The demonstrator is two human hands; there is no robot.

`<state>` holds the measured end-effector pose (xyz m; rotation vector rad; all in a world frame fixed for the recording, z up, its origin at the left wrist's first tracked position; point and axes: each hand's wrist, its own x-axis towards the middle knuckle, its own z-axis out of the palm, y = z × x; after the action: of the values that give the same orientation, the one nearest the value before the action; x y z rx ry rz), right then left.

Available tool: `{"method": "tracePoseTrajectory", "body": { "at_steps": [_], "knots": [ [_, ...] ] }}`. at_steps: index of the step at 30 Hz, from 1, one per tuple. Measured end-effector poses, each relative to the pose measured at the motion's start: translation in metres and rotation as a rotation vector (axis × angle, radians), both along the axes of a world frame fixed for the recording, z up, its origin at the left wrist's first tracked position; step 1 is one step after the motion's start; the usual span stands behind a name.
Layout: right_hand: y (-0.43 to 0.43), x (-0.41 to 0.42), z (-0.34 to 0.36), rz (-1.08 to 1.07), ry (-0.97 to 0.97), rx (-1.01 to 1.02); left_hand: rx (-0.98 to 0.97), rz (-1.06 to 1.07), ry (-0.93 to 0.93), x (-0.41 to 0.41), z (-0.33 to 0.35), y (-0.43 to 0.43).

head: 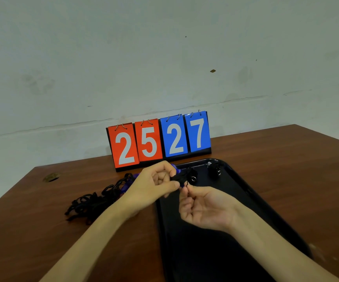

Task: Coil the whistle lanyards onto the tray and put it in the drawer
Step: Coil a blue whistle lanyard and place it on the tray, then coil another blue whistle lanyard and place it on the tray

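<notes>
While a small black lanyard bundle [181, 178] is pinched between the thumb and curled fingers of the left hand [156, 184], its loose cord end is nipped between the thumb and a fingertip of the right hand [203, 206], palm up, the other fingers loosely curled. Both hands are held just above the near-left part of the black tray [266, 210], so this coil is judged nearly wound but not yet laid down. One coiled bundle [215, 170] is seen at the tray's far end. A second dark lump with a metal ring sits just beside the held one, and whether it rests on the tray cannot be told. Should the tail be let go before it is tucked, the loops would likely spring loose. The uncoiled lanyards [95, 200], heaped on the table [42, 241] left of the tray, look tangled, so several could be dragged along when one is pulled. On a smooth tray, coils could slide once it is carried; no drawer is in view. The straps appear flat, woven and matte, with purple showing among the black. The tray is glossy, with a low rim and rounded corners, and the table shows reddish wood grain. Behind stands a scoreboard [160, 139] of shiny cards on wire rings.
</notes>
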<state>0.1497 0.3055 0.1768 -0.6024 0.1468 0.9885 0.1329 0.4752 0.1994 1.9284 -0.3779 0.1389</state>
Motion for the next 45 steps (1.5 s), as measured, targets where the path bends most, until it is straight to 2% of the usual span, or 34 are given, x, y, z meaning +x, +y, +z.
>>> {"method": "tracePoseTrajectory", "body": {
  "at_steps": [2,6,10,13,15,17,23,25,27,30,33,35,37,39,41,43,45],
  "knots": [
    [0.000,0.000,-0.001,0.001,-0.002,-0.009,0.110,0.042,-0.064,0.000,0.000,0.000],
    [-0.001,0.001,0.001,-0.050,-0.018,-0.028,0.162,0.129,-0.179,-0.001,-0.004,-0.007],
    [-0.002,0.001,0.004,-0.095,-0.026,-0.044,0.585,0.218,-0.627,0.000,-0.012,-0.004],
    [-0.001,0.000,0.004,-0.107,-0.027,-0.064,0.704,0.242,-0.691,0.000,-0.017,-0.004],
    [0.000,-0.002,0.004,-0.095,-0.040,-0.075,0.660,0.259,-0.671,-0.001,-0.019,-0.007],
    [0.001,-0.002,0.003,-0.095,-0.062,-0.084,0.531,0.312,-0.605,-0.005,-0.021,-0.013],
    [0.007,-0.005,0.002,-0.168,-0.029,-0.077,-0.117,0.457,-0.252,-0.010,-0.030,-0.039],
    [0.007,-0.004,0.001,-0.194,0.006,-0.045,-0.242,0.441,-0.182,-0.009,-0.032,-0.040],
    [0.005,-0.003,0.003,-0.228,0.022,-0.018,-0.253,0.422,-0.193,-0.008,-0.030,-0.039],
    [0.001,-0.002,0.008,-0.273,-0.049,-0.007,-0.109,0.389,-0.268,-0.008,-0.021,-0.038],
    [-0.007,0.006,0.009,-0.319,-0.409,-0.219,-0.013,0.331,-0.214,-0.006,-0.014,-0.033],
    [-0.011,0.008,0.011,-0.349,-0.696,-0.493,-0.049,0.293,-0.137,-0.002,-0.012,-0.026],
    [-0.012,0.005,0.012,-0.372,-0.902,-0.780,-0.030,0.247,-0.080,0.001,-0.015,-0.016],
    [-0.010,0.001,0.008,-0.412,-1.075,-1.006,0.063,0.175,-0.024,0.004,-0.019,-0.009],
    [-0.006,-0.004,0.001,-0.415,-1.237,-1.218,0.250,0.154,0.003,0.007,-0.021,0.000],
    [-0.002,-0.008,-0.007,-0.365,-1.332,-1.434,0.428,0.221,-0.015,0.012,-0.020,0.014],
    [0.002,-0.010,-0.011,-0.331,-1.392,-1.602,0.517,0.312,-0.031,0.017,-0.019,0.033]
  ]
}}
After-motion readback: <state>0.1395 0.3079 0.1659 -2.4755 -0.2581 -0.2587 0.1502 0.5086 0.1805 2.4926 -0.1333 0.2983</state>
